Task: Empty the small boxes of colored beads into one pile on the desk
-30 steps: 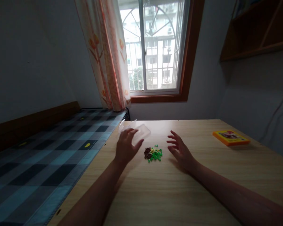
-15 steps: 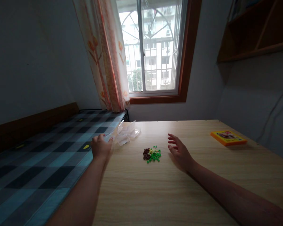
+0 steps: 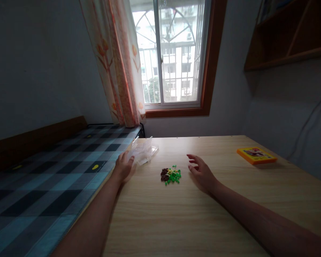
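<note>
A small heap of green, brown and yellow beads lies on the wooden table. My right hand rests just right of the heap, fingers spread, holding nothing. My left hand lies near the table's left edge, its fingers extended and touching the near side of a clear plastic box that stands open at the far left of the table.
A yellow flat box lies at the table's far right. A bed with a blue checked cover runs along the table's left edge. Behind are a window, a curtain and a wall shelf.
My left hand carried the clear box from beside the beads out to the table's left edge and set it down open, then eased back. My right hand barely moved.
</note>
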Action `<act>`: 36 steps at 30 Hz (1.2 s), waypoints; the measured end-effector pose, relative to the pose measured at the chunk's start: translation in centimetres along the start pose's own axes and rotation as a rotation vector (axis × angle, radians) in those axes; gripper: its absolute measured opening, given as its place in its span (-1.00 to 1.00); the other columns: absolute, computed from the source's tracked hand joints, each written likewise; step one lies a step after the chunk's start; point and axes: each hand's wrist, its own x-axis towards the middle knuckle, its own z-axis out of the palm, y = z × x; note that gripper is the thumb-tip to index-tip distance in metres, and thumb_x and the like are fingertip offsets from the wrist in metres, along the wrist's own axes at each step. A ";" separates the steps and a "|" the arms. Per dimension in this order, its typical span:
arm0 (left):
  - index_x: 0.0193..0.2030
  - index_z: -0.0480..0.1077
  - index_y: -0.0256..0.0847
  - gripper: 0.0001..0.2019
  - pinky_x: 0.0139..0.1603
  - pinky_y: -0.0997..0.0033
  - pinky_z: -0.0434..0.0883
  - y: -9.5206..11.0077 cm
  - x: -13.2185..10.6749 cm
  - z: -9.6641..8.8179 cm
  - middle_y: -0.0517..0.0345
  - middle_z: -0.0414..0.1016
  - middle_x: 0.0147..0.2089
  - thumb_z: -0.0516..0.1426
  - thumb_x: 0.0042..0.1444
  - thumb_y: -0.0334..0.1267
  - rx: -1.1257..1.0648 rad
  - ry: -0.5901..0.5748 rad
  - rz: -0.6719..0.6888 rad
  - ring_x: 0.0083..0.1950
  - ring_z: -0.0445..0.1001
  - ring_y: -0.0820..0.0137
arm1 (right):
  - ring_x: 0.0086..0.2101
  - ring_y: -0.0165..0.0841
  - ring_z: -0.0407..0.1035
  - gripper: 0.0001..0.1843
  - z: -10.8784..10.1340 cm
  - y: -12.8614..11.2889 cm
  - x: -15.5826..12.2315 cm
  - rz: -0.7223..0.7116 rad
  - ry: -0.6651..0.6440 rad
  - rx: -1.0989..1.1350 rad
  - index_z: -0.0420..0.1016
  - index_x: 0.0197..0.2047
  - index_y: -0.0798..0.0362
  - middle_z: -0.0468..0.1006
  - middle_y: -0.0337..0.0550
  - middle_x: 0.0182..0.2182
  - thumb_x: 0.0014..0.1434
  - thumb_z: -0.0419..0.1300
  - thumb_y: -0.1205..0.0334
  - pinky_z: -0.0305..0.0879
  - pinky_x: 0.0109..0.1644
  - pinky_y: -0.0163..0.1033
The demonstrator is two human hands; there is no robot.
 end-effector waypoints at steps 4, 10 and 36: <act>0.39 0.06 -0.33 -0.27 0.42 0.04 0.13 0.2 -0.4 0.1 -0.24 0.07 0.42 0.09 0.10 -0.08 -0.060 -0.057 0.035 0.44 0.08 0.04 | -0.01 -0.26 0.39 -0.51 0.1 -0.1 0.0 -0.006 -0.025 -0.066 0.39 0.17 0.02 0.40 0.00 0.10 0.15 0.07 0.24 0.44 -0.10 -0.19; 0.41 0.02 -0.27 -0.17 0.48 0.01 0.00 -0.2 -0.3 -0.5 -0.17 -0.01 0.45 0.11 -0.07 -0.26 -0.219 -0.122 0.108 0.49 -0.04 0.04 | 0.19 -0.21 0.23 -0.39 -1.9 0.0 -0.3 -0.200 -0.126 -0.368 0.28 0.29 0.00 0.34 0.00 0.20 0.15 0.07 0.33 0.19 0.31 0.01; 0.37 0.16 -0.18 -0.46 0.37 -0.04 0.22 16.6 -8.2 -1.7 -0.19 0.05 0.45 0.06 0.24 -0.34 -0.086 0.038 0.978 0.47 0.02 0.02 | 0.01 -0.03 0.29 -0.36 -18.0 2.1 -3.6 0.084 0.026 -1.228 0.35 0.31 0.05 0.47 0.10 0.07 0.23 0.07 -0.04 0.12 0.12 0.08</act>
